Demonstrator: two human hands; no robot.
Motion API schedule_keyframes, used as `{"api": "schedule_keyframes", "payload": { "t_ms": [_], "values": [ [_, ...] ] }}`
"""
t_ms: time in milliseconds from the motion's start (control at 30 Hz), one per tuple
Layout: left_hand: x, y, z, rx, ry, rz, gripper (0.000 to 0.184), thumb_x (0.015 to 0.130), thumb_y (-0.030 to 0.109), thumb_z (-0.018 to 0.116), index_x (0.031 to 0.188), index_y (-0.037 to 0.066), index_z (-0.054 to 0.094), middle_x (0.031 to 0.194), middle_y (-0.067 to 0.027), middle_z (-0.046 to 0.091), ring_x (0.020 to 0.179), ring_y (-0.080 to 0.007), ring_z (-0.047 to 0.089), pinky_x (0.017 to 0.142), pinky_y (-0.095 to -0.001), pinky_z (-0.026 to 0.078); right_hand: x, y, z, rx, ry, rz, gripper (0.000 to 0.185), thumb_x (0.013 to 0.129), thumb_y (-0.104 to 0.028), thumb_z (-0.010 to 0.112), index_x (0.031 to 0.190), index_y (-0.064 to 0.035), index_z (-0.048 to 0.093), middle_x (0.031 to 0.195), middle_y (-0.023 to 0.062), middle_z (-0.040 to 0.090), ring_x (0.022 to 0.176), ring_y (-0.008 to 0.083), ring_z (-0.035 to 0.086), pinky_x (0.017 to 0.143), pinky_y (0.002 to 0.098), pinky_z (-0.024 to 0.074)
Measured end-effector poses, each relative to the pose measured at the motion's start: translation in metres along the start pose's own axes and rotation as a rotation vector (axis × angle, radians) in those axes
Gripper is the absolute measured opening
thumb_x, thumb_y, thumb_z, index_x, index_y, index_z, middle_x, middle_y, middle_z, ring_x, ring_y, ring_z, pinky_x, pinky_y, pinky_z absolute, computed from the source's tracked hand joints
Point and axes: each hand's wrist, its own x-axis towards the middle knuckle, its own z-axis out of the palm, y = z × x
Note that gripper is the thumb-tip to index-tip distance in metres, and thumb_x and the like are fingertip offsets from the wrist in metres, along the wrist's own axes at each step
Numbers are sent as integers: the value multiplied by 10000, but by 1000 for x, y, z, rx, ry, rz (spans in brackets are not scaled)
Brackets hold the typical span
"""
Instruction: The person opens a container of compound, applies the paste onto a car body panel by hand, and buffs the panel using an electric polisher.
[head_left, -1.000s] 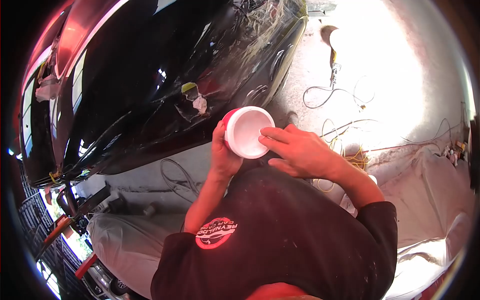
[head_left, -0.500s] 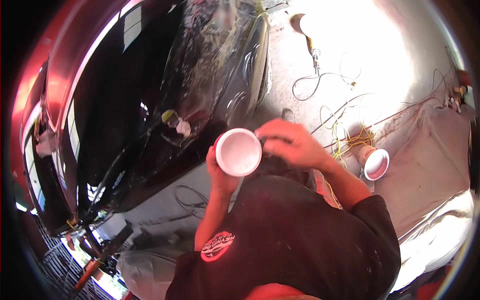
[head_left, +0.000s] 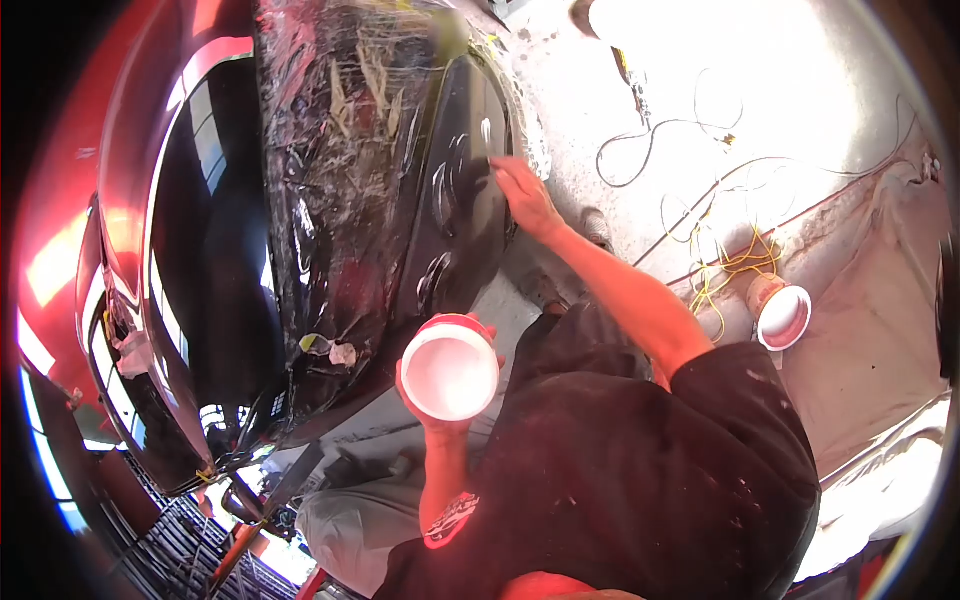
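Note:
My left hand (head_left: 434, 424) is wrapped round a red cup (head_left: 450, 372) with a white inside, its mouth facing up toward me. A whitish surface shows inside it; I cannot tell whether that is the bare cup or a content. My right hand (head_left: 526, 200) reaches forward with fingers stretched out, the tips at the glossy dark car panel (head_left: 455, 190). I cannot make out anything held in it. Beside that panel, crinkled clear plastic film (head_left: 340, 150) covers part of the car, with a small pale scrap (head_left: 342, 354) near its lower end.
Another round container with a white rim (head_left: 783, 318) stands at my right, near a tangle of yellow cord (head_left: 730, 265). Dark cables (head_left: 650, 150) run over the floor. A grey sheet (head_left: 860, 290) is draped at the right. Red bodywork (head_left: 70, 220) curves at the left.
My right hand has moved from beside the cup forward to the dark panel. The cup in my left hand now sits lower and slightly left. The view has shifted.

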Motion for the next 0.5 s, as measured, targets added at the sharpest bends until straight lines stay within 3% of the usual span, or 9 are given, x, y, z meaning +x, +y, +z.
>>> {"api": "schedule_keyframes", "payload": {
  "t_ms": [67, 167, 233, 300, 400, 500],
  "values": [
    [4, -7, 1, -46, -22, -1, 853, 932, 671, 487, 1532, 74, 381, 1555, -237, 387, 1408, -528, 380, 1050, -725, 414, -5, 10, -16, 134, -45, 143, 375, 985, -167, 569, 1304, 28, 594, 1257, 225, 606, 1203, 369, 565, 1061, 406, 430],
    [13, -12, 3, -102, -77, -13, 869, 920, 677, 527, 1542, 90, 376, 1587, -240, 339, 1426, -532, 348, 1071, -743, 383, 54, 27, -8, 166, 173, 24, 350, 969, -139, 562, 1277, 24, 603, 1253, 223, 609, 1167, 366, 586, 1028, 417, 455],
    [15, -15, 11, -120, -53, -20, 870, 910, 670, 561, 1544, 103, 379, 1592, -245, 328, 1432, -535, 336, 1076, -747, 375, 47, 11, 0, 19, 114, -107, 359, 941, -111, 578, 1274, 22, 604, 1245, 219, 613, 1146, 359, 597, 1007, 416, 468],
    [20, -15, 22, -91, -42, -4, 771, 944, 566, 598, 1526, 100, 403, 1571, -257, 354, 1400, -537, 385, 1023, -732, 440, 16, 10, -1, -23, 65, -238, 390, 889, -65, 607, 1271, 17, 612, 1229, 201, 626, 1139, 342, 609, 995, 393, 479],
    [27, -18, 19, -69, -33, 10, 716, 967, 503, 613, 1517, 91, 414, 1563, -266, 361, 1386, -540, 404, 989, -730, 474, -25, 21, -19, 260, -107, 253, 401, 877, -46, 610, 1273, 11, 617, 1225, 193, 629, 1160, 324, 610, 1004, 385, 477],
    [34, -16, 25, -85, -39, 3, 702, 975, 485, 609, 1515, 80, 416, 1567, -274, 349, 1390, -544, 397, 982, -735, 476, 17, 49, -21, 331, 149, 352, 428, 888, -53, 584, 1311, 13, 603, 1292, 222, 609, 1253, 311, 575, 1063, 371, 447]
  ]
}}
